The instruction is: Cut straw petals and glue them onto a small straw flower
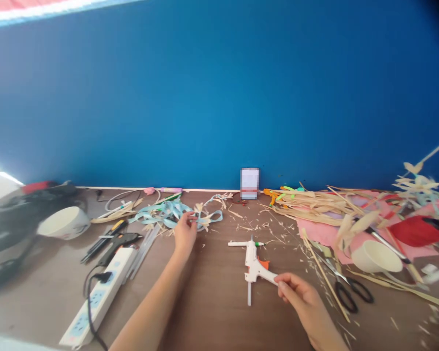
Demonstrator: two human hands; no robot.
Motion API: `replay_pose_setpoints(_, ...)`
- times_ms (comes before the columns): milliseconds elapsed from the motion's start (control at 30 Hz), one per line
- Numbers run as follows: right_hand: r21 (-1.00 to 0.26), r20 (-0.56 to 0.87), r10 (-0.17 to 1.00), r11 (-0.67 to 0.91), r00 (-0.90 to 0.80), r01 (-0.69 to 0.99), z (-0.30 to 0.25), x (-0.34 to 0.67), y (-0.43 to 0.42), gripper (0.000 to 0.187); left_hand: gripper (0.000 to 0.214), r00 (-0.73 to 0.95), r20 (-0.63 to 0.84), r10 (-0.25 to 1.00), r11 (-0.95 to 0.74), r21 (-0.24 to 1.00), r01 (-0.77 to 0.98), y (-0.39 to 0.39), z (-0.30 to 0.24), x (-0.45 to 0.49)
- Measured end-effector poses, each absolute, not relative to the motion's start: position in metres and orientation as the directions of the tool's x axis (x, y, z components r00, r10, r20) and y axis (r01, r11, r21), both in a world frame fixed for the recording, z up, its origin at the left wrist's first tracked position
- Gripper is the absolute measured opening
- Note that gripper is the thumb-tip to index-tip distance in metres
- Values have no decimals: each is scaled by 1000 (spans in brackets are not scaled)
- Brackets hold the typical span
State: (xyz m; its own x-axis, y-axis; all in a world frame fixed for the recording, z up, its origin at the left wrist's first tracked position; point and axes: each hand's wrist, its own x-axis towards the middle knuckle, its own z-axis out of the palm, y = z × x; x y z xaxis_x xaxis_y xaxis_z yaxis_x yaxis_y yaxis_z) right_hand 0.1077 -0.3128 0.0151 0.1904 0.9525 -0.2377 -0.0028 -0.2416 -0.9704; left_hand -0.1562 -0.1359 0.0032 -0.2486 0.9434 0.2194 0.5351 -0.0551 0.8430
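Observation:
My right hand (pixel 303 298) pinches the handle end of a white hot glue gun (pixel 251 261) with an orange trigger. A clear glue stick (pixel 249 295) pokes out of its rear, and its nozzle points away from me. Just past the gun's front lies a white pen-like tool (pixel 241 243) with a green part. My left hand (pixel 186 231) is over a tangle of light blue ribbon (pixel 168 210), its fingers curled together at the ribbon. What they grip, if anything, is too small to make out. A pale dried-husk flower (pixel 205 222) lies right beside those fingers.
To the left are a white power strip (pixel 98 297), a black glue gun (pixel 120 243), glue sticks (pixel 142 256) and a white bowl (pixel 64 223). Scissors (pixel 351 292), a cream cup (pixel 376 257), husk strips (pixel 314 207) and pink paper (pixel 322 236) crowd the right. A blue wall (pixel 219 97) closes the back.

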Motion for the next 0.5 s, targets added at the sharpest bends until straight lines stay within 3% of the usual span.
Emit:
replay_pose_setpoints(267, -970, -218, 958, -234, 187, 68, 15, 111, -313, 24, 26, -325, 29, 945, 64, 960, 272, -125, -10, -170)
replay_pose_setpoints(500, -969, -203, 967, -221, 153, 112, 11, 110, -310, 24, 32, -406, 99, 908, 3, 970, 245, -129, 0, -173)
